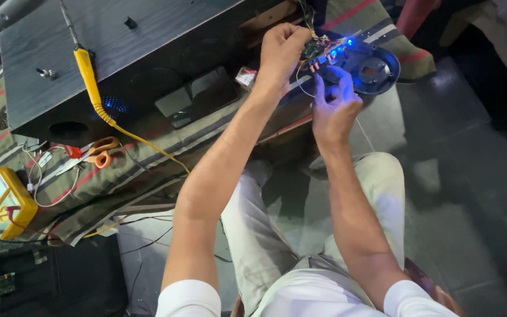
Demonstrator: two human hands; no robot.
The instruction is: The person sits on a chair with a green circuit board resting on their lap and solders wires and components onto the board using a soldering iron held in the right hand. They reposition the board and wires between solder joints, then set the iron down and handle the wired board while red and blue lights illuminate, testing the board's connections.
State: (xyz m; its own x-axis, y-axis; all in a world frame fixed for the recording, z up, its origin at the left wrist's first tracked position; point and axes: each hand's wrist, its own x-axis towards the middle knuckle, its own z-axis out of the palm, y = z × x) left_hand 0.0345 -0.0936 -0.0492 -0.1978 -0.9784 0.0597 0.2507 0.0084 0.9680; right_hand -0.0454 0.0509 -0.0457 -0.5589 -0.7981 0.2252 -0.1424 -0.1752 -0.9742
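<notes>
Both hands met at the cloth's far right edge. The left hand (280, 50) pinched the small board (318, 50) beside the round black housing (374, 67), fingers closed on it. The right hand (333, 108) curled, seemingly around thin wire. The iron (86, 67) and scissors (95, 154) lay well apart, leftward.

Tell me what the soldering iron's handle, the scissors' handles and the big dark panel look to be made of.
Soldering iron: yellow handle, likely smooth plastic, thin metal shaft. Scissors: orange handles, probably glossy plastic; blades look metal. Dark panel: seemingly wood or laminate, its faint grain matte.
</notes>
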